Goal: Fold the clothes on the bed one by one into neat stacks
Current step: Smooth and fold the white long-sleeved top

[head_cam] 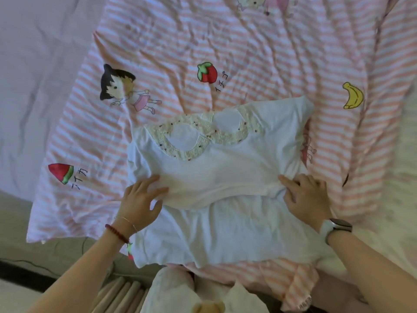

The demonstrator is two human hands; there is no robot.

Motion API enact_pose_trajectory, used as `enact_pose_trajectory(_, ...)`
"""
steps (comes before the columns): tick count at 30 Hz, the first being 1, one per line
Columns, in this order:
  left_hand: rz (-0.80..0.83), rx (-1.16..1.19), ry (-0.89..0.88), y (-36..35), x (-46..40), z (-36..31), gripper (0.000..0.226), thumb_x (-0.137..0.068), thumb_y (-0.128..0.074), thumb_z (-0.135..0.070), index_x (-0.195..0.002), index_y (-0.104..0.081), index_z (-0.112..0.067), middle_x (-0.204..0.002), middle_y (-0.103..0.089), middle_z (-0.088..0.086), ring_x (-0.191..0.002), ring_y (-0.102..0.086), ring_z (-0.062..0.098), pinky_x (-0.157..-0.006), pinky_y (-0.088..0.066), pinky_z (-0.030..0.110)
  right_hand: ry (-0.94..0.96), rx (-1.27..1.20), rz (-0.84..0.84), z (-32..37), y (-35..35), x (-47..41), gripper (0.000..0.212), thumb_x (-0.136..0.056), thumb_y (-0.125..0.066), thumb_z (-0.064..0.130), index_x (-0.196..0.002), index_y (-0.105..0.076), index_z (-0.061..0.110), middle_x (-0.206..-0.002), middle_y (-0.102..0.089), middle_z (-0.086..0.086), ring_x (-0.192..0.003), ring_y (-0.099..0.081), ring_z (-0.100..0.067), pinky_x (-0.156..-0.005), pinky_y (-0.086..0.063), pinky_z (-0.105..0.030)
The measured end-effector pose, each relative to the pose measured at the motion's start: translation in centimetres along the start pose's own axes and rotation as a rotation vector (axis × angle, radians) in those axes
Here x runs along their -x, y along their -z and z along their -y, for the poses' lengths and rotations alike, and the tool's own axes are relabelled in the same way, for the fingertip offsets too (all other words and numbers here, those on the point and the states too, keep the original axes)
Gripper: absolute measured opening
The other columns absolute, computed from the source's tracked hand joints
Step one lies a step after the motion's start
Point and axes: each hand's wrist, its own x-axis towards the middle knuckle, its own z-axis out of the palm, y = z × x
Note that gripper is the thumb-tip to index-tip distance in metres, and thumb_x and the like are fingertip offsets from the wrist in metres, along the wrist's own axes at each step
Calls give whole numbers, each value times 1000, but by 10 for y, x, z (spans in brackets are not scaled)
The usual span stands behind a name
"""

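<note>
A white top (225,168) with a cream lace collar lies flat on the striped quilt, collar end away from me. Its upper part is doubled over the lower part, with the fold edge running between my hands. My left hand (141,199) pinches the left end of that folded edge, thumb under the cloth. My right hand (308,195), with a white-strapped watch on its wrist, grips the bunched right end of the same edge. The lower half of the top (225,236) spreads toward me.
The pink-and-white striped quilt (248,53) with cartoon prints covers the bed. A plain lilac sheet (33,86) shows at left. The quilt's near edge hangs over the bed side at the bottom, where pale fabric (171,290) sits below.
</note>
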Motion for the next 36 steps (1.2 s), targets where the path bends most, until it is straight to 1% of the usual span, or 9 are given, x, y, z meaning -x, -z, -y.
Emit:
enact_pose_trajectory(5, -408, 222, 360, 14, -37, -3, 33, -87, -48, -19, -104, -65, 3, -108, -57, 27, -100, -55, 45, -82, -45, 50, -29, -81, -157, 28, 7, -51, 35, -76, -39, 18, -86, -71, 9, -76, -56, -11, -68, -57, -32, -70, -37, -39)
enact_pose_trajectory(10, -394, 559, 709, 28, -92, 15, 33, -93, -54, -20, -118, -57, 1, -120, -54, 21, -112, -50, 34, -89, -37, 32, 159, -115, -66, 97, 9, -125, 38, -86, -40, 16, -115, -64, 9, -116, -60, -15, -107, -58, -35, -98, -32, -59)
enact_pose_trajectory(14, -409, 637, 743, 33, -100, 26, 25, -91, -58, -20, -100, -68, 1, -108, -62, 21, -104, -55, 35, -82, -37, 27, 302, -13, 196, 143, -3, -169, 48, -97, -31, 30, -144, -34, 23, -153, -26, -8, -141, -21, -30, -108, -6, -63)
enact_pose_trajectory(18, -571, 409, 620, 30, -86, 21, 22, -88, -63, -11, -108, -69, -4, -104, -56, 25, -92, -54, 36, -82, -45, 40, 260, 87, 336, 157, -26, -190, 53, -98, -17, 42, -149, -4, 35, -158, 8, 0, -144, 10, -25, -108, 10, -61)
enact_pose_trajectory(23, -415, 619, 817, 13, -74, 6, 46, -86, -65, -25, -129, -54, -11, -123, -50, 16, -117, -46, 33, -98, -36, 37, 236, 132, 414, 155, -37, -199, 55, -97, -11, 46, -147, 7, 37, -157, 16, 3, -143, 19, -22, -108, 11, -61)
enact_pose_trajectory(27, -259, 493, 816, 3, -78, 0, 60, -84, -63, -41, -137, -45, -19, -143, -37, 8, -130, -32, 29, -102, -30, 42, 225, 136, 419, 156, -39, -199, 56, -94, -10, 48, -147, 5, 38, -157, 12, 4, -144, 16, -22, -108, 10, -60)
enact_pose_trajectory(31, -479, 576, 790, 8, -83, -5, 19, -91, -58, -20, -98, -69, -5, -106, -59, 10, -99, -53, 33, -78, -39, 35, 211, 137, 429, 157, -38, -200, 55, -95, -13, 47, -148, 3, 38, -158, 9, 5, -144, 13, -21, -109, 9, -60)
enact_pose_trajectory(34, -565, 782, 720, 15, -82, -2, 39, -94, -51, -11, -57, -43, -18, -49, -35, -10, -49, -39, 9, -50, -24, 24, 196, 114, 419, 159, -35, -201, 55, -95, -14, 46, -148, -2, 39, -158, 5, 5, -144, 10, -21, -109, 8, -60)
enact_pose_trajectory(36, -565, 977, 717, 19, -82, 3, 46, -95, -49, -9, -56, -29, -23, -48, -25, -11, -44, -30, 3, -45, -23, 18, 195, 87, 408, 159, -32, -201, 54, -95, -13, 46, -148, -2, 39, -158, 4, 6, -145, 9, -20, -110, 8, -59)
